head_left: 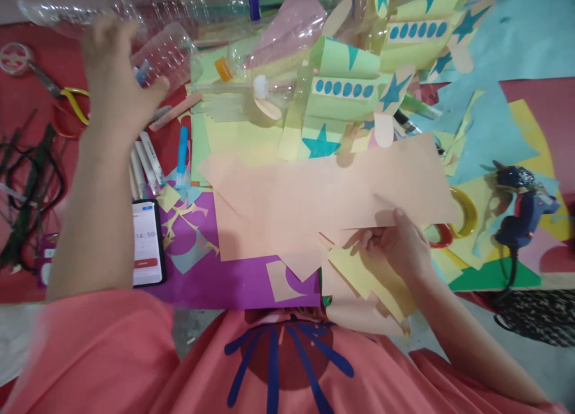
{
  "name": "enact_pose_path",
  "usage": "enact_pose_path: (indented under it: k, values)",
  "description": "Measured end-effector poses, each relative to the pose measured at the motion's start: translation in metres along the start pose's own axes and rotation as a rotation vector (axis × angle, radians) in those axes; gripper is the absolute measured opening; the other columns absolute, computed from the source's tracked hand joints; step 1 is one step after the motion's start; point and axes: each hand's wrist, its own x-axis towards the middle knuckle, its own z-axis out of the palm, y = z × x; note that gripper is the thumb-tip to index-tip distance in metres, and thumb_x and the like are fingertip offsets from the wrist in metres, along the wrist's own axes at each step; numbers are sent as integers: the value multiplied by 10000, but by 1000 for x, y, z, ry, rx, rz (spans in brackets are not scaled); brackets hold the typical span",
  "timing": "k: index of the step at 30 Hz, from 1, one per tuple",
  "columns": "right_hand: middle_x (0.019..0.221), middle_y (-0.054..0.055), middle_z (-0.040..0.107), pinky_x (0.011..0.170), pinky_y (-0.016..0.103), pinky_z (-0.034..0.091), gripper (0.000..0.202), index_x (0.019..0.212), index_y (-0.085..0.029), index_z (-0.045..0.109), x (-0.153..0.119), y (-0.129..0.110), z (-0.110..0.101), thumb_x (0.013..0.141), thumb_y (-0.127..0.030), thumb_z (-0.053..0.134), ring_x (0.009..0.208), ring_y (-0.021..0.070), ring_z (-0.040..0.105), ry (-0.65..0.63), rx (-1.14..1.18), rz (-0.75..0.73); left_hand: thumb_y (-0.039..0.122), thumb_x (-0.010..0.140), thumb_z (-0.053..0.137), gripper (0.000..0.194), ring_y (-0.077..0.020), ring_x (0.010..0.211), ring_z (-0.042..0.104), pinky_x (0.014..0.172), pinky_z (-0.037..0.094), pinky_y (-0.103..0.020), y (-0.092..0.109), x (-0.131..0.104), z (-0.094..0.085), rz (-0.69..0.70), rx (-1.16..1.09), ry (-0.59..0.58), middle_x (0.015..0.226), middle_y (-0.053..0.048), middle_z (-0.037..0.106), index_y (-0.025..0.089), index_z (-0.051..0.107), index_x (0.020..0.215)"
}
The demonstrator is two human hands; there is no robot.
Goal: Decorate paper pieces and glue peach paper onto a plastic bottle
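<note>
My right hand [395, 243] pinches the lower edge of a long peach paper sheet [323, 192], thumb on top and fingers beneath. More peach paper lies under that sheet. My left hand [119, 72] is raised at the upper left, somewhat blurred, its thumb and fingers spread with nothing held. Near its thumb lies a small clear plastic bottle [168, 54]. Beyond the sheet stand bottles wrapped in green paper [344, 81] with blue dots and stars. White pens [146, 162] and a blue marker [182, 153] lie below my left hand.
Scissors with yellow and red handles [74, 105] and a tape roll [15, 59] are at left, above a phone [147, 243]. Paper scraps [184, 216] lie beside it. A blue glue gun [521, 213] and another pair of scissors [465, 213] are at right.
</note>
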Motion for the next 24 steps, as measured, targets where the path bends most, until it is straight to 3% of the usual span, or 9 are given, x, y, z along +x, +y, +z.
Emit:
enact_pose_path:
  k: [5,8,12,14,15,18,20,21,24]
  values:
    - [430,60,607,400,326,415,530,564,-264,412,-1,3,0,864,-699,378,385,204,568,45,-25,17,449,945,598,392,-229,1446,357,1237,279,-516,10,-13,8,67,242,101,1374,19,566,143,483,1161]
    - [472,89,638,447,338,448,516,574,-253,435,-3,1,2,870,-674,401,455,228,625,59,-4,25,324,932,648,407,-212,1469,291,1266,219,-491,8,20,11,39,362,98,1434,41,476,140,408,1203]
    - [519,72,650,480,344,478,484,603,-242,461,-3,0,1,872,-644,462,480,217,626,74,58,49,70,799,738,705,-210,1416,333,1233,280,-442,11,68,12,-193,764,-144,1452,2,387,113,256,1312]
    - [483,26,592,461,336,476,472,603,-242,460,-2,1,-1,857,-637,513,453,196,591,106,36,36,59,726,779,894,-176,1412,308,1227,281,-385,17,64,13,11,824,-157,1484,8,308,161,159,1362]
    - [475,11,567,452,332,475,472,596,-241,456,-2,3,-1,847,-634,533,449,190,580,115,15,29,125,753,771,877,-195,1419,303,1230,261,-397,21,54,13,197,812,-175,1497,-7,300,173,167,1388]
    - [500,13,565,439,328,475,457,584,-235,465,-3,6,-1,818,-610,581,467,187,579,85,-49,22,190,655,832,974,-314,1429,318,1237,185,-506,26,8,16,549,722,-293,1509,-90,344,166,231,1422]
    - [523,6,566,387,306,428,399,621,-235,488,-5,4,-2,802,-569,609,436,172,545,93,-78,-6,147,724,717,800,-305,1417,381,1221,213,-534,25,-22,23,815,603,-365,1466,-100,453,189,305,1409]
    - [523,-10,547,357,285,382,354,652,-239,487,-6,2,-3,798,-532,622,407,155,508,122,-98,-35,71,759,599,706,-289,1418,402,1219,207,-559,23,-35,27,904,545,-392,1457,-91,482,211,334,1399]
    - [552,-76,444,342,236,256,195,849,-273,477,-10,-11,-14,807,-395,623,349,97,362,315,-163,-272,59,890,408,492,-229,1445,391,1242,220,-517,21,-64,43,912,413,-582,1451,-34,521,264,446,1336]
